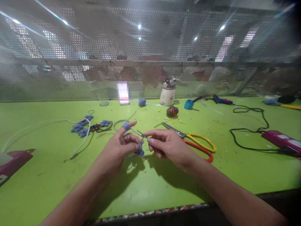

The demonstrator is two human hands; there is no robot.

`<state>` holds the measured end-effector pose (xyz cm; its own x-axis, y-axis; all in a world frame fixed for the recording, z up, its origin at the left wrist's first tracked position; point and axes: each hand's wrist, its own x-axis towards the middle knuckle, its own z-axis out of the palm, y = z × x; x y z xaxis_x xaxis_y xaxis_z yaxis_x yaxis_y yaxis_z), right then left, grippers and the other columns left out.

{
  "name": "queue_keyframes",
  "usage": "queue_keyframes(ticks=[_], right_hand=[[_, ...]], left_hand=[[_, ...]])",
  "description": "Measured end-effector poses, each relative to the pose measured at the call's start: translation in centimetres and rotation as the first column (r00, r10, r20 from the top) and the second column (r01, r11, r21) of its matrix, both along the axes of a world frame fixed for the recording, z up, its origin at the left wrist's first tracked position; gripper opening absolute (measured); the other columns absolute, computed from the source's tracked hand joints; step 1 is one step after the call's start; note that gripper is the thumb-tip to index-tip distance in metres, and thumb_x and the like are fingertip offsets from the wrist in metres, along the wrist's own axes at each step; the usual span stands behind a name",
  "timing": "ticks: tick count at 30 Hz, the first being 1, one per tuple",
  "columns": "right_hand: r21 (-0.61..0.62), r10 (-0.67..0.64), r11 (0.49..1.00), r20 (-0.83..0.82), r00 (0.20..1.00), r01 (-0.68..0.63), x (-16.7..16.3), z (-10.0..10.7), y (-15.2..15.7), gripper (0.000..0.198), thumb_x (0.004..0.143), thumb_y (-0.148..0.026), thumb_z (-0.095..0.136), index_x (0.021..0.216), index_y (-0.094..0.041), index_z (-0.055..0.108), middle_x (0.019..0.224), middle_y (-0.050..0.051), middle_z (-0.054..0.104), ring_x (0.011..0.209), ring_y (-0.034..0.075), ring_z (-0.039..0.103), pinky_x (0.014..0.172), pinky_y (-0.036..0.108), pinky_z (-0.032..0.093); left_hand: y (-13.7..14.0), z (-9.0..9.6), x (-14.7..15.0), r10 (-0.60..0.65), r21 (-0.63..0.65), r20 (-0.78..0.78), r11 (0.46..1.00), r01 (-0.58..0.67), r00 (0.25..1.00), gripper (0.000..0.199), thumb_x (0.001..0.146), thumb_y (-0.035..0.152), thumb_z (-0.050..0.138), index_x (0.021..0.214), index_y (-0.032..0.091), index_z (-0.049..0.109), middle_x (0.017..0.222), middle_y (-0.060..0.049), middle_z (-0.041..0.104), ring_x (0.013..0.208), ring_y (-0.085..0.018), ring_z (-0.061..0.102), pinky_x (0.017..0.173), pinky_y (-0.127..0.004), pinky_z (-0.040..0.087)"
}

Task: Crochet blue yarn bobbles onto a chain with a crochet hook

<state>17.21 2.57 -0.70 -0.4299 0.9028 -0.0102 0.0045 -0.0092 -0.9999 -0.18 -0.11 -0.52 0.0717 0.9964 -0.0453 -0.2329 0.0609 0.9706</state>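
Note:
Near the middle of the table, my left hand pinches a small blue-purple crochet piece between thumb and fingers. Blue-purple yarn is wound round its raised index finger. Close on the right, my right hand is closed in a pinch on a thin crochet hook; its shaft is mostly hidden by the fingers. The hook's end lies just above the piece, by a strand of yarn between the hands. From the small blue-purple yarn ball behind, a strand runs down toward my left hand.
Scissors with yellow and red handles lie just right of my right hand. Blue crocheted flowers and a white cable are at left. Behind are a multicoloured yarn ball, a cream bottle and a blue pot. Black cord curls at right.

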Motion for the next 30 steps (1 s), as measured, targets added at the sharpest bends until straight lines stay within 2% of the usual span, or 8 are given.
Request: queue_keyframes(ticks=[11, 17, 25, 30], right_hand=[[-0.027, 0.015, 1.0, 0.023, 1.0, -0.015, -0.17, 0.24, -0.37, 0.023, 0.088, -0.011, 0.057, 0.107, -0.011, 0.071, 0.061, -0.002, 0.057, 0.042, 0.004, 0.044, 0.04, 0.018, 0.03], [-0.059, 0.024, 0.998, 0.042, 0.999, -0.021, -0.49, 0.38, -0.49, 0.025, 0.089, -0.009, 0.055, 0.109, -0.011, 0.07, 0.06, -0.003, 0.055, 0.04, 0.003, 0.042, 0.04, 0.017, 0.03], [-0.031, -0.002, 1.0, 0.036, 0.999, 0.003, -0.37, 0.44, -0.5, 0.024, 0.087, -0.009, 0.057, 0.107, -0.011, 0.071, 0.06, -0.002, 0.056, 0.04, 0.004, 0.044, 0.039, 0.017, 0.03], [-0.017, 0.005, 1.0, 0.043, 0.999, -0.004, -0.27, 0.48, -0.55, 0.024, 0.088, -0.011, 0.057, 0.106, -0.011, 0.072, 0.06, -0.002, 0.056, 0.041, 0.004, 0.043, 0.039, 0.017, 0.03]], left_hand=[[-0.44, 0.44, 0.22, -0.02, -0.047, 0.093, 0.999, 0.024, 0.995, 0.076, 0.066, 0.003, 0.069, 0.137, 0.014, 0.043, 0.076, 0.0, 0.066, 0.071, -0.013, 0.058, 0.064, -0.025, 0.043], [-0.21, 0.23, 0.28, -0.028, -0.071, 0.093, 0.997, 0.035, 0.995, 0.067, 0.074, 0.013, 0.072, 0.135, 0.015, 0.044, 0.07, 0.002, 0.064, 0.068, -0.013, 0.059, 0.064, -0.025, 0.043], [-0.01, 0.02, 0.4, -0.002, -0.039, 0.053, 0.999, 0.004, 0.999, 0.081, 0.064, 0.008, 0.079, 0.136, 0.013, 0.043, 0.069, 0.003, 0.066, 0.071, -0.016, 0.062, 0.075, -0.031, 0.045], [0.04, -0.29, 0.14, 0.024, -0.07, 0.061, 0.997, -0.02, 0.998, 0.08, 0.062, 0.008, 0.081, 0.134, 0.012, 0.046, 0.068, 0.003, 0.067, 0.069, -0.014, 0.061, 0.072, -0.028, 0.045]])
